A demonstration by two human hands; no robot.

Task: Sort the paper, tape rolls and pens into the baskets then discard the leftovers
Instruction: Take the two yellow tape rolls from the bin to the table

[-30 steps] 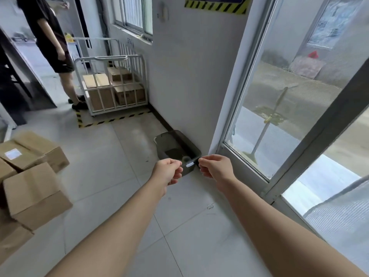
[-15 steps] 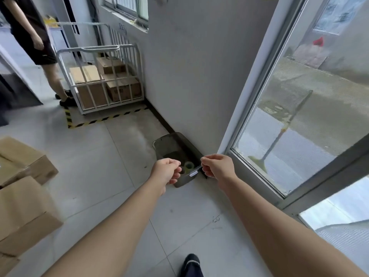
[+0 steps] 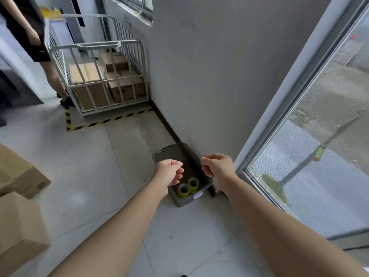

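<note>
small strip gone from hands (image 3: 169, 172) (image 3: 216, 166) above bin (image 3: 187, 202), tape rolls (image 3: 188, 187) inside

no text can be read — the bin's (image 3: 180, 202) white label (image 3: 198, 195) is blurred.

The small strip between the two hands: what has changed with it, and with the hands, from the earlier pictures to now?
The strip is gone from view. The left hand and right hand have drawn apart above the grey bin, and neither shows anything in its curled fingers. The camera has come closer, so two yellow tape rolls now show inside the bin. The bin stays against the wall.
</note>
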